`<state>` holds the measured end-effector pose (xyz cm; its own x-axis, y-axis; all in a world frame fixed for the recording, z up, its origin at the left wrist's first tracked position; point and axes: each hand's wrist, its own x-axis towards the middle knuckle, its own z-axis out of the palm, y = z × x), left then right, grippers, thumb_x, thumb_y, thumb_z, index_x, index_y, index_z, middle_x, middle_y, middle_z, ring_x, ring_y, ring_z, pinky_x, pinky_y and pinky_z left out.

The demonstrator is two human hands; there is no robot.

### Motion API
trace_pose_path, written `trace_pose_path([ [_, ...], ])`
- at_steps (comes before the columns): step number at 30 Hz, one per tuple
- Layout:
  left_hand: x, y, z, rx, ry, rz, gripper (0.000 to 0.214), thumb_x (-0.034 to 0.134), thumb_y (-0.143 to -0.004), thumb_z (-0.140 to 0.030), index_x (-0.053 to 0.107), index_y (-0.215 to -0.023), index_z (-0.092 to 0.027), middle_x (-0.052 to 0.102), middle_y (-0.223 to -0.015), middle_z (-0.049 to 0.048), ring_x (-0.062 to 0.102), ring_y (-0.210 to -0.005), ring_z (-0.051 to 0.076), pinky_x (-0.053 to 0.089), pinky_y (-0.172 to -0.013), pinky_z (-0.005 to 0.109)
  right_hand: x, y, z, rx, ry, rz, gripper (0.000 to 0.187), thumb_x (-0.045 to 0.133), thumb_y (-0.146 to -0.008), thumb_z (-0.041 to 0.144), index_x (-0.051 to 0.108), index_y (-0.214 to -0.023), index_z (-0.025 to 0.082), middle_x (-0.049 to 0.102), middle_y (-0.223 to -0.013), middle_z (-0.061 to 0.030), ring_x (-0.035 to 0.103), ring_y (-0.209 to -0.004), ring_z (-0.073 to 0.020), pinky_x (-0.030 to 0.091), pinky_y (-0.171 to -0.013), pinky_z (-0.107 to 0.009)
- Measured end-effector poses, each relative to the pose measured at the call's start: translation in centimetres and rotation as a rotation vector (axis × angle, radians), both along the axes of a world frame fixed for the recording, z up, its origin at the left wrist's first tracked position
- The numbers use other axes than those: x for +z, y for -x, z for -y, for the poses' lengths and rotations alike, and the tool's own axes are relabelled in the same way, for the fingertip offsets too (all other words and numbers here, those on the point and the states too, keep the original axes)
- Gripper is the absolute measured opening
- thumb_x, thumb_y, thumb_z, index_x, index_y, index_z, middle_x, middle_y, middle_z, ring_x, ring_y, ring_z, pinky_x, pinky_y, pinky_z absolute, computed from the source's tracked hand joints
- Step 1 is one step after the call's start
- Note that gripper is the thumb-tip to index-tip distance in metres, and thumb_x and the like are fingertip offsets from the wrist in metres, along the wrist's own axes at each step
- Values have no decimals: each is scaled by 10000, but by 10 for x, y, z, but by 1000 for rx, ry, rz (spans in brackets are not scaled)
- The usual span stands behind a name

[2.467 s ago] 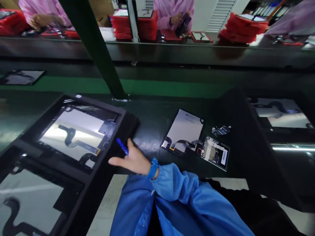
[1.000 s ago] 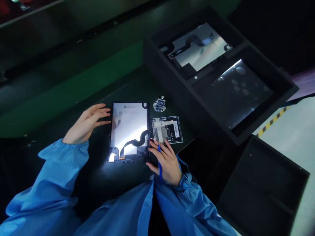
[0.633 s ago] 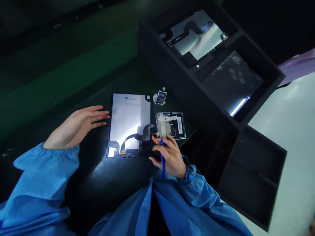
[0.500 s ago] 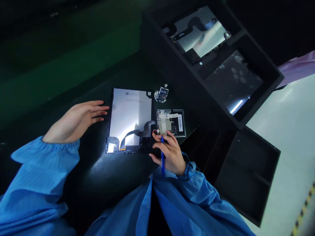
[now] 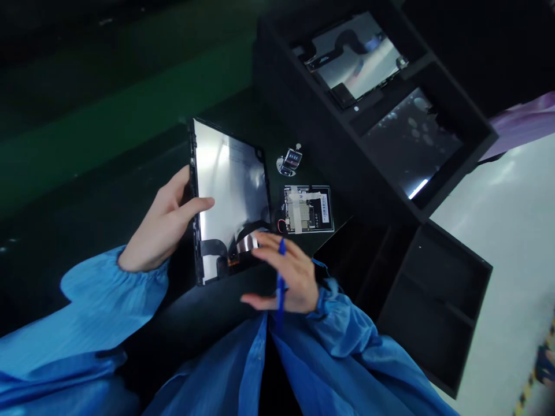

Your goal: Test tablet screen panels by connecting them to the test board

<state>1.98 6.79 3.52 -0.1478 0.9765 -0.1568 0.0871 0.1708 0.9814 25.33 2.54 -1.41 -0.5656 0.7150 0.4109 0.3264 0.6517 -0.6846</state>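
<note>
My left hand [image 5: 162,222] grips the left edge of a tablet-sized display panel [image 5: 232,185], thumb on its silvery back and fingers behind. That edge is raised, so the panel tilts on the dark table. A blue pen [image 5: 281,283] is tucked between the fingers of my right hand [image 5: 295,274], which is slightly blurred. Its fingertips are at the panel's lower right, by the dark ribbon cable [image 5: 217,248]; whether they touch it I cannot tell. Right of the panel lies a small circuit board [image 5: 303,211] with pale tape across it.
A small chrome tally counter [image 5: 291,160] stands beyond the circuit board. To the right, a black compartment box [image 5: 342,136] holds another display panel [image 5: 359,58] and a dark glossy panel [image 5: 414,141]. Below it is a black tray [image 5: 437,306]. Pink fabric [image 5: 522,124] shows at the far right.
My left hand has moved right, taken hold of the panel and lifted its left edge. My right hand has shifted left from the circuit board to the panel, still with the pen.
</note>
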Motion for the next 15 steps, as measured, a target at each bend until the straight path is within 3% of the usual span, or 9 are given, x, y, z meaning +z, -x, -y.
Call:
trace_pose_path([
  [2, 6, -4, 4, 18, -23, -13, 518, 672, -788, -207, 607, -1301, -191, 636, -1329, 55, 568, -1232, 299, 409, -1107, 471, -3, 22, 12, -60, -113, -54, 529, 729, -827, 383, 568, -1309, 235, 613, -1400, -100, 596, -1288, -257, 534, -1057, -411],
  [5, 6, -10, 8, 32, -37, -13, 538, 675, -779, -207, 597, -1311, -193, 626, -1345, 69, 555, -1262, 305, 373, -1136, 472, -8, 48, 19, -250, -244, -52, 443, 675, -883, 391, 576, -1298, 273, 602, -1414, -74, 510, -1376, -275, 419, -1163, -508],
  [7, 5, -13, 9, 44, -82, -65, 520, 688, -779, -218, 613, -1293, -190, 629, -1340, 75, 554, -1263, 306, 372, -1132, 450, -6, 58, 15, -248, -290, -11, 379, 586, -945, 339, 566, -1316, 261, 603, -1413, -58, 486, -1399, -241, 310, -1229, -514],
  [9, 5, -17, 10, 92, -127, -48, 476, 688, -803, -243, 632, -1273, -190, 632, -1338, 69, 550, -1268, 292, 392, -1111, 398, -1, 64, 8, -210, -307, -19, 336, 477, -996, 241, 563, -1320, 241, 626, -1390, -44, 505, -1382, -171, 281, -1253, -435],
  [12, 1, -22, 10, 180, -48, 275, 385, 614, -862, -349, 672, -1197, -169, 675, -1255, 77, 610, -1175, 269, 493, -998, 352, 6, 65, -2, -217, -266, -131, 365, 415, -1011, 174, 558, -1337, 259, 630, -1388, -24, 545, -1345, -140, 318, -1241, -379],
  [15, -14, -28, 8, 263, 114, 511, 306, 639, -848, -328, 683, -1107, -172, 714, -1138, 68, 665, -1037, 217, 552, -883, 311, 14, 60, -8, -254, -90, -333, 468, 478, -985, 158, 473, -1430, 302, 592, -1432, -17, 545, -1349, -198, 330, -1242, -458],
])
